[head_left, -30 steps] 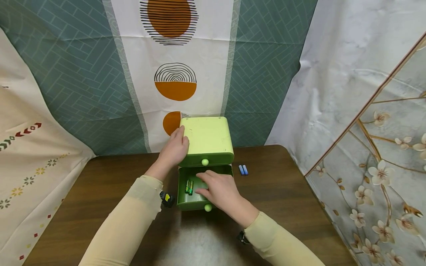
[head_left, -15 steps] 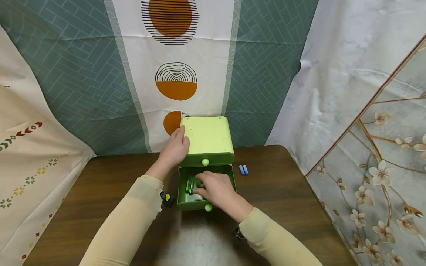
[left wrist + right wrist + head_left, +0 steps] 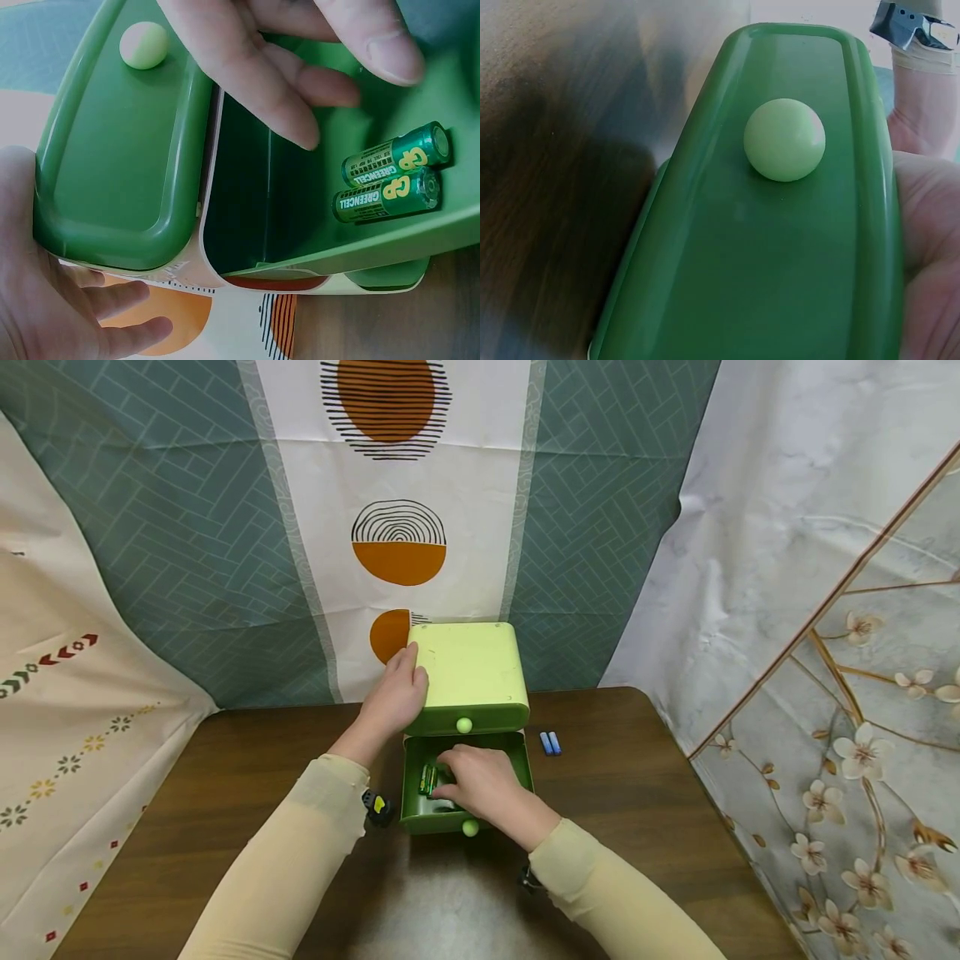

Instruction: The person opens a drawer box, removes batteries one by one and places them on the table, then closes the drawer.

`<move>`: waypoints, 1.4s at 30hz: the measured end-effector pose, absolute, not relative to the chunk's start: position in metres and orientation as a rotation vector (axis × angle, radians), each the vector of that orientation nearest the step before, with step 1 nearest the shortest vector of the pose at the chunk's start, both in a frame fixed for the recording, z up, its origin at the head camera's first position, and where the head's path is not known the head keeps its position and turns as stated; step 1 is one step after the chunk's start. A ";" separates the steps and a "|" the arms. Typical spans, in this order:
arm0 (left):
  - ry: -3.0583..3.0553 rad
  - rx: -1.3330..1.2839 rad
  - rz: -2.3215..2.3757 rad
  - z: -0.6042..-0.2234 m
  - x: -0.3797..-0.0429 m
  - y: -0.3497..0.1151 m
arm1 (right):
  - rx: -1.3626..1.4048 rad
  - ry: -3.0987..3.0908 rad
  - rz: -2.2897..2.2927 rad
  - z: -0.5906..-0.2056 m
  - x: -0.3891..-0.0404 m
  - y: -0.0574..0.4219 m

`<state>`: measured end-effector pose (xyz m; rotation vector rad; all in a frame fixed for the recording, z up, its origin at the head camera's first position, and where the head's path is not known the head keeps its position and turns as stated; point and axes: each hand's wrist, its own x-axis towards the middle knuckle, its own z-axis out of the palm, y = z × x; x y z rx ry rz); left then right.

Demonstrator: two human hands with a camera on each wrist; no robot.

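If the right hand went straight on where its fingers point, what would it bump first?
Probably the two green cylindrical batteries in the open green plastic drawer, though how high the right hand sits is unclear.

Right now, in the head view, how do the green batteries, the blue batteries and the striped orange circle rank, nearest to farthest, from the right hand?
1. Green batteries: in the open drawer, just left of the right hand.
2. Blue batteries: on the table, right of the drawer unit.
3. Striped orange circle: high on the cloth behind.
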<state>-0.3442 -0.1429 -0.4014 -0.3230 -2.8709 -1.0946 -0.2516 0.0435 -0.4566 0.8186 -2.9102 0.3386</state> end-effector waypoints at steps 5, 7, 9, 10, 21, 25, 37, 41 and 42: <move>-2.873 -0.320 -1.100 -0.401 -0.344 -0.143 | 0.802 -2.960 0.341 -0.457 -0.254 0.040; -2.876 -0.321 -1.100 -0.401 -0.344 -0.143 | 0.796 -2.980 0.341 -0.457 -0.254 0.039; -2.876 -0.323 -1.098 -0.401 -0.344 -0.143 | 0.790 -2.995 0.339 -0.457 -0.255 0.038; -2.877 -0.325 -1.096 -0.401 -0.344 -0.142 | 0.788 -3.000 0.334 -0.458 -0.256 0.038; -2.856 -0.327 -1.107 -0.402 -0.343 -0.142 | 0.767 -3.029 0.253 -0.460 -0.260 0.030; -2.858 -0.322 -1.109 -0.402 -0.343 -0.142 | 0.765 -3.021 0.214 -0.462 -0.261 0.028; -2.864 -0.314 -1.115 -0.402 -0.344 -0.142 | 0.775 -3.021 0.175 -0.463 -0.261 0.025; -2.858 -0.312 -1.116 -0.403 -0.345 -0.142 | 0.777 -3.023 0.174 -0.463 -0.261 0.025; -2.857 -0.311 -1.115 -0.403 -0.346 -0.142 | 0.779 -3.023 0.173 -0.463 -0.261 0.025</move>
